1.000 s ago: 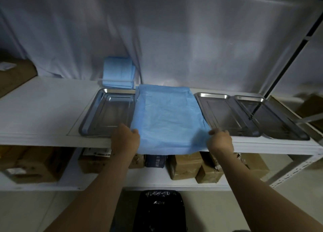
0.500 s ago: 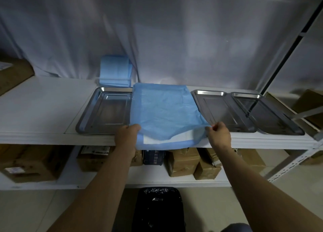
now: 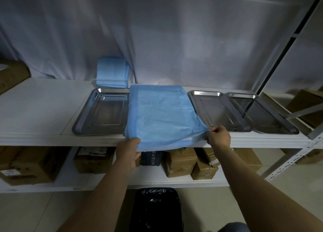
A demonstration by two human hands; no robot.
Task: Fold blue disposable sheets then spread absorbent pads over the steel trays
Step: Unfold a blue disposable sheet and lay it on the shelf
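From the head view, a crinkled blue disposable absorbent pad (image 3: 162, 116) lies on the white shelf (image 3: 40, 105) between shiny rectangular steel trays (image 3: 103, 114). The left hand (image 3: 128, 151) and right hand (image 3: 217, 138) each pinch a near corner (slightly lifted).

1. A blue absorbent pad (image 3: 162, 116), thin and crinkled, lies spread lengthwise from the back of the white shelf (image 3: 35, 109) to its front edge, its near corners lifted off the shelf.
2. Three bare steel trays flank it: one (image 3: 103, 112) touching its left side, two (image 3: 218, 111) (image 3: 262, 116) side by side to its right.
3. A stack of folded blue sheets (image 3: 112, 74) stands at the shelf's back edge, behind the left tray.
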